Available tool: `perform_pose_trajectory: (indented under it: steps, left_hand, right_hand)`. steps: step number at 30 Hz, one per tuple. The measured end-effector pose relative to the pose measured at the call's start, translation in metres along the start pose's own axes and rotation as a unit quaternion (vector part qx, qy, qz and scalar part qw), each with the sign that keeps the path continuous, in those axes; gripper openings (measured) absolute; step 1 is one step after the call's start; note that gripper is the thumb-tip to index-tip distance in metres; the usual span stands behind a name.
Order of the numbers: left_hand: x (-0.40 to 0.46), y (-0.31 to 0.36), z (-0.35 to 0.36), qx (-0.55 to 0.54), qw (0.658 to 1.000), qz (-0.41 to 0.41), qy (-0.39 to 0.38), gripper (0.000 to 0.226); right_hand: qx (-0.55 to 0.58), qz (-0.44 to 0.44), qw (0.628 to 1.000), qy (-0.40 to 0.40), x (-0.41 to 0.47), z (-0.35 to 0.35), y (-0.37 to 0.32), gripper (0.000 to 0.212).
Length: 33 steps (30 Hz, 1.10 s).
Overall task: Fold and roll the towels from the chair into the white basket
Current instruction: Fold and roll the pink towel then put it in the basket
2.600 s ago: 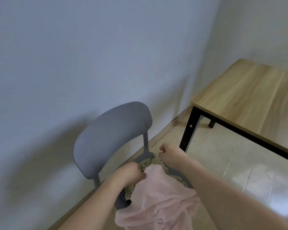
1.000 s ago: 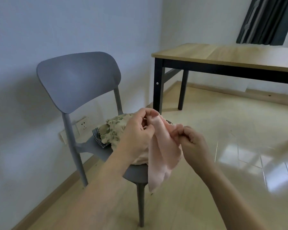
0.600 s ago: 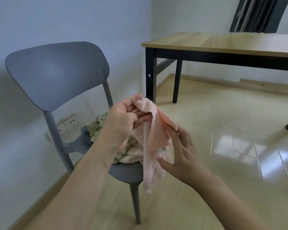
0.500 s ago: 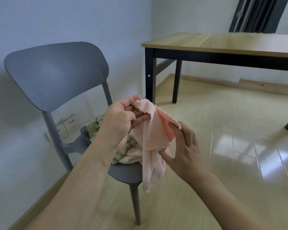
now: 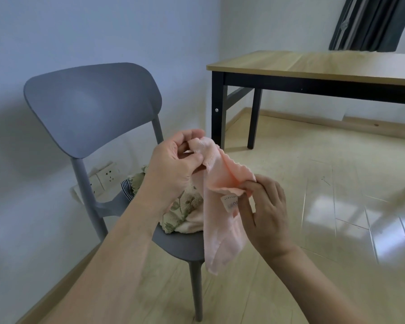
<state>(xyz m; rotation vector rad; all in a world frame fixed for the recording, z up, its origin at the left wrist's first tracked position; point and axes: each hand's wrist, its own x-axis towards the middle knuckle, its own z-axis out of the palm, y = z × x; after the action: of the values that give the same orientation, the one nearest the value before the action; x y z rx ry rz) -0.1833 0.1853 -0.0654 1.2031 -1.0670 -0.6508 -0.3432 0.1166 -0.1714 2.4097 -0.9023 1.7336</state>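
Note:
A pink towel (image 5: 220, 220) hangs in the air in front of the grey chair (image 5: 91, 106). My left hand (image 5: 171, 169) pinches its top corner. My right hand (image 5: 264, 211) grips the upper edge lower down, beside a small white label. The rest of the towel dangles past the seat edge. On the seat lies a heap of other towels (image 5: 182, 209): a floral green one, a striped one and a pale one beneath. No white basket is in view.
A wooden table with black legs (image 5: 313, 69) stands to the right rear. Wall sockets (image 5: 103, 178) sit low on the wall behind the chair. Dark curtains (image 5: 369, 22) hang at the top right. Glossy floor spreads to the right.
I lifted the pink towel off the chair heap. In the last half second my right hand moved right along the top edge, stretching it between both hands.

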Motion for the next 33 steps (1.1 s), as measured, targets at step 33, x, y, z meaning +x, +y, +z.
perform_pose_trajectory:
  steps: [33]
  left_hand:
    - [-0.043, 0.062, -0.025, 0.351, 0.914, 0.173, 0.104, 0.024]
  right_hand:
    - [0.282, 0.275, 0.918, -0.038, 0.071, -0.096, -0.048, 0.027]
